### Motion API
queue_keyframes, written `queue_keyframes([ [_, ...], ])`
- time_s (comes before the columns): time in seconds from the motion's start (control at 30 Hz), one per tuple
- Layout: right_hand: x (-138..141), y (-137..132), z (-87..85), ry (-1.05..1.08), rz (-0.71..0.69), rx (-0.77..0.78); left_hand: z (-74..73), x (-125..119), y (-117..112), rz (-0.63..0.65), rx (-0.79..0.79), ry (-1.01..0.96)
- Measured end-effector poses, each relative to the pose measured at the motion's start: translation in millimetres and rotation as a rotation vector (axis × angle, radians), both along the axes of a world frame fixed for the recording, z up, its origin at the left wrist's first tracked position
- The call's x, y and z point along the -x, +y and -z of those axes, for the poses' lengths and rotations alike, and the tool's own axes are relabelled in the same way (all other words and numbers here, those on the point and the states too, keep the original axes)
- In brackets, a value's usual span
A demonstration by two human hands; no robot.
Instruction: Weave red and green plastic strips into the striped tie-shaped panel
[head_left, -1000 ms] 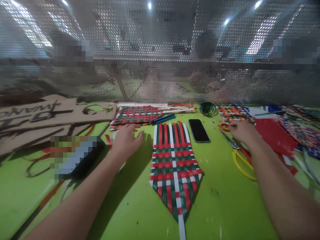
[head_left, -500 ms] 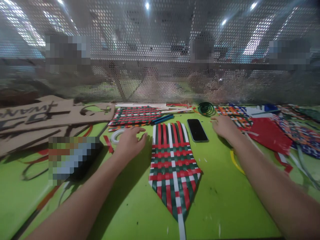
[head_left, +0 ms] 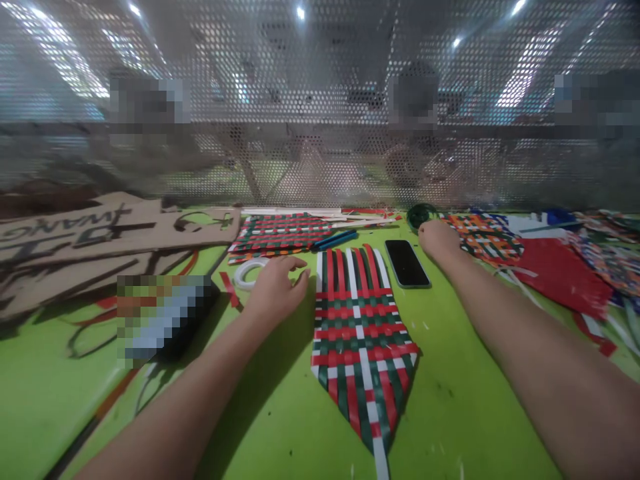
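Though the woven mat (head_left: 363, 340) is plaited only halfway up, left hand (head_left: 277, 290) lies open beside it, right hand (head_left: 437, 239) is at the green coil (head_left: 417, 213), grip unclear.

Your counter (head_left: 280, 427) is bright lime green. The woven mat (head_left: 363, 333) in front of you is a check of red, dark green and white strips, and the second mat (head_left: 277, 233) repeats those colours. Your phone (head_left: 406, 263) is black, the tape ring (head_left: 247, 272) white, the coil (head_left: 419, 213) dark green. You also have an orange, white and blue weave (head_left: 480, 237) and a plain red sheet (head_left: 560, 273). The cardboard (head_left: 115, 230) is brown with black lettering
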State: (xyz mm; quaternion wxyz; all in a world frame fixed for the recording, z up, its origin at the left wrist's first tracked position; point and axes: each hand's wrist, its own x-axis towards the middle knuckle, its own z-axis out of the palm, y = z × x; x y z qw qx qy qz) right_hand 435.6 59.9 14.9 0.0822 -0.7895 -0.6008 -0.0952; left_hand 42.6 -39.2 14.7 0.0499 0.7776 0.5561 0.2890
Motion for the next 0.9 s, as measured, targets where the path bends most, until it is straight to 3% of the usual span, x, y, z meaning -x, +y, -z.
queue_keyframes([
  [0.13, 6.8, -24.1, -26.8, 0.028, 0.008, -0.208, -8.3, -6.9, -9.4, 0.021, 0.029, -0.065],
  [0.23, 23.5, -64.3, -53.7, 0.249, -0.119, -0.492, -16.5, -13.5, -20.6, 0.099, 0.089, -0.181],
  [0.33, 61.7, -117.1, -66.8, 0.455, -0.265, -0.508, -23.0, -19.7, -33.9, 0.232, 0.173, -0.340],
  [0.47, 125.5, -170.2, -46.7, 0.509, -0.648, -0.461, -27.1, -27.1, -49.0, 0.411, 0.360, -0.528],
  [0.6, 162.1, -185.3, -11.4, 0.477, -0.927, -0.336, -30.4, -34.3, -55.7, 0.487, 0.436, -0.564],
  [0.73, 163.3, -187.3, -2.7, 0.462, -1.012, -0.307, -32.1, -35.9, -54.0, 0.512, 0.420, -0.523],
  [0.8, 155.4, -185.9, -10.8, 0.505, -0.995, -0.408, -31.5, -32.5, -51.0, 0.514, 0.416, -0.556],
  [0.9, 139.6, -173.2, -29.7, 0.529, -0.814, -0.661, -32.1, -23.6, -45.6, 0.524, 0.467, -0.570],
])
